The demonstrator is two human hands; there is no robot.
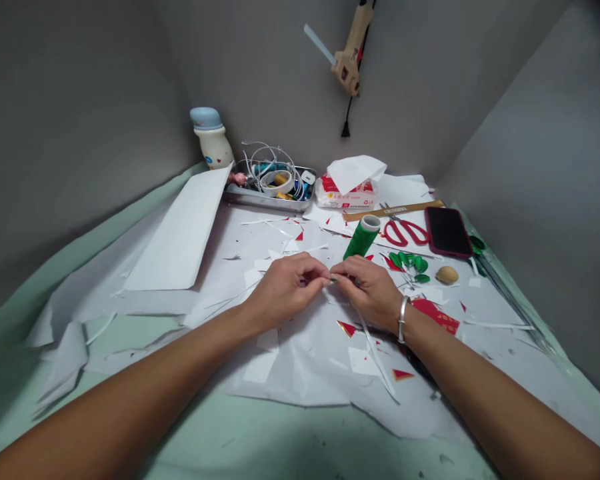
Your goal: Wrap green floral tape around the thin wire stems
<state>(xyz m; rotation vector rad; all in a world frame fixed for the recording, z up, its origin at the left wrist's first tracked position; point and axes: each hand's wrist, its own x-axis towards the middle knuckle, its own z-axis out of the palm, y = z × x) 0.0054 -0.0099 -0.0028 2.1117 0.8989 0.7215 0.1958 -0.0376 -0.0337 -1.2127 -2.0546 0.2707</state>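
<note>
My left fingers point(316, 288) and right fingers point(346, 269) pinch a tiny green piece point(333, 280), seemingly unfinished; several glossy green ovals point(410, 261) look done.

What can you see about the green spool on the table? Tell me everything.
The green spool looks like thread wound thickly around a pale core, whose whitish round end shows at the top. It appears upright, its top slanting rightward in the picture. It is just beyond the right hand, which hides its bottom end, so I can't tell whether they touch. The red-handled scissors lie to its right, apart from it.
</note>
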